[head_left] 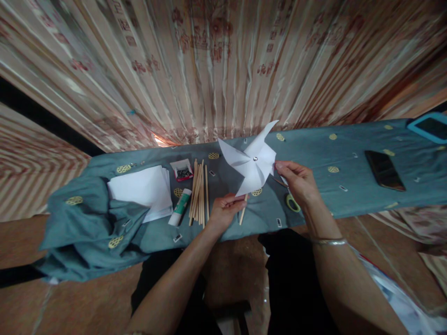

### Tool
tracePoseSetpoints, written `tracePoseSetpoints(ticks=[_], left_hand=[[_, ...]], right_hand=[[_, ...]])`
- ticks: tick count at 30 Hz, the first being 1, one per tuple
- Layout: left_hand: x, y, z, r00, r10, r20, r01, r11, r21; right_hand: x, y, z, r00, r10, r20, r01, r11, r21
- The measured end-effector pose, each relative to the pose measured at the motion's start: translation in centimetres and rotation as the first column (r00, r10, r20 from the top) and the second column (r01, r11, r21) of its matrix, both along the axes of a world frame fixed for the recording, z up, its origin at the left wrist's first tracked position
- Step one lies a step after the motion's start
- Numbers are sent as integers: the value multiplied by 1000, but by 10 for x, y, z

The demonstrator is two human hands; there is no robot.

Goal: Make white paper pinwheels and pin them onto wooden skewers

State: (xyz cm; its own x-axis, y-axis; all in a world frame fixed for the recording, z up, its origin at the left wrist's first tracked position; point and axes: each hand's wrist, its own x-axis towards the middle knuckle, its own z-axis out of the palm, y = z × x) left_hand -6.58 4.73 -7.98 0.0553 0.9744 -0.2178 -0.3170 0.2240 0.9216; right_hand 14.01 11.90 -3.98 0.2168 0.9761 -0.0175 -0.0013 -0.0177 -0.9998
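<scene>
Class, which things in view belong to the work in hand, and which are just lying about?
Likely part of the work:
paper pinwheel, pinched by the right hand
its stick, held by the left hand
loose sticks
white paper
glue stick
open box
scissors

Apparently just lying about:
black phone
blue-edged tablet

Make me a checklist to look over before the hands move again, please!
1. Left hand grips the stick: ok, just below the paper pinwheel.
2. Right hand holds the pinwheel's edge: ok.
3. Silver pin in the middle: ok.
4. Pin firmly in the stick: cannot tell, paper hides it.
5. Scissors well away: not ok, right beside the right hand.
6. Small box shut: not ok, open.
</scene>
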Motion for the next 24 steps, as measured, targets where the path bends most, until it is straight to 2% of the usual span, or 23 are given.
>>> tracePoseSetpoints(ticks=[5,14,24], left_hand=[[1,1,1,1000,24,12,-23,1000,-13],[1,2,5,999,46,-7,-46,999,-5],[0,2,1,998,54,-10,-54,999,-9]], right_hand=[[-3,-2,2,998,-24,-66,23,1000,-10],[-5,-5,-2,997,-3,-74,2,1000,-13],[-12,-12,-3,998,48,-40,-49,999,-10]])
